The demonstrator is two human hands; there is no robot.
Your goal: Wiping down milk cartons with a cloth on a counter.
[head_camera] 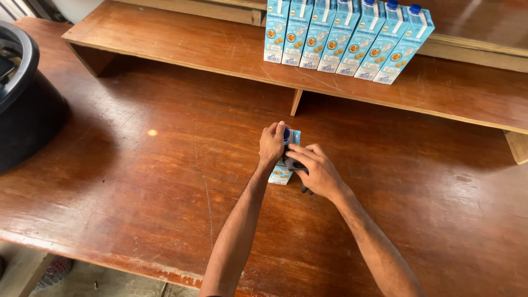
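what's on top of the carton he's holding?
A blue cap shows at the top of the carton, beside the left hand. The right hand presses a dark tool on the carton; the face beneath is covered.

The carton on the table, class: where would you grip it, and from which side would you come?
Probably the flat side walls of the carton, below the blue cap, coming from above and the near side. It stands upright on the table and is tall and narrow. The left hand already wraps its top; the right hand covers its right side.

Wooden table (137,181) under carton (281,174); shelf (220,49) bearing cartons (346,38).
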